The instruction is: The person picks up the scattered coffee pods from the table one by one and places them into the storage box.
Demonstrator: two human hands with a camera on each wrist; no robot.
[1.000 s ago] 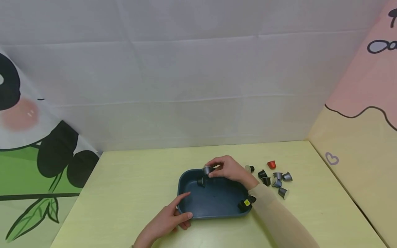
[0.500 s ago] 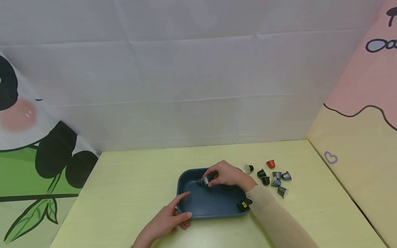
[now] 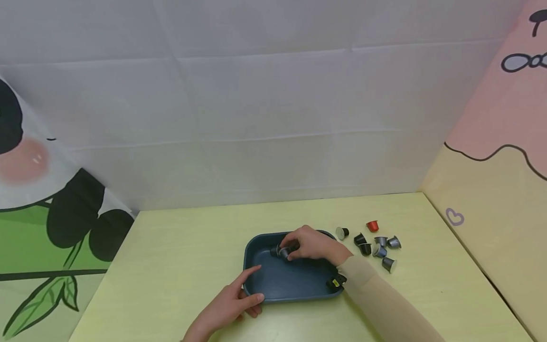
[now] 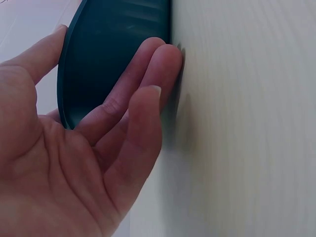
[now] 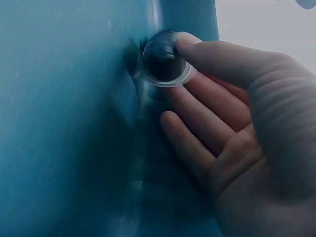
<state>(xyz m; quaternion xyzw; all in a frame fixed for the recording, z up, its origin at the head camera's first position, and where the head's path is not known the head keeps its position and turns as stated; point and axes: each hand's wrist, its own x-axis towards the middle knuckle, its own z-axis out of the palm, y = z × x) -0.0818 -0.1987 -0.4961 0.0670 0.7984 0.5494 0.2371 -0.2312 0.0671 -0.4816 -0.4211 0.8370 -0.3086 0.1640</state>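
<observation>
My right hand is inside the dark blue-green tray, pinching a grey coffee capsule by the tray's back left part. Seen from the right wrist, thumb and fingers hold this capsule at its pale rim, close to the tray wall. A darker capsule lies just left of it, partly covered. My left hand grips the tray's front left corner. In the left wrist view, thumb and index finger reach over the rim while the other fingers lie along the outer wall.
Right of the tray several loose capsules lie on the pale yellow table: a red capsule at the back, black capsules nearer, and a dark grey capsule in front. A white cloth wall rises behind the table.
My right hand has lowered the grey capsule from above the tray's back rim down into the tray, beside the darker capsule. My left hand stays at the corner.
</observation>
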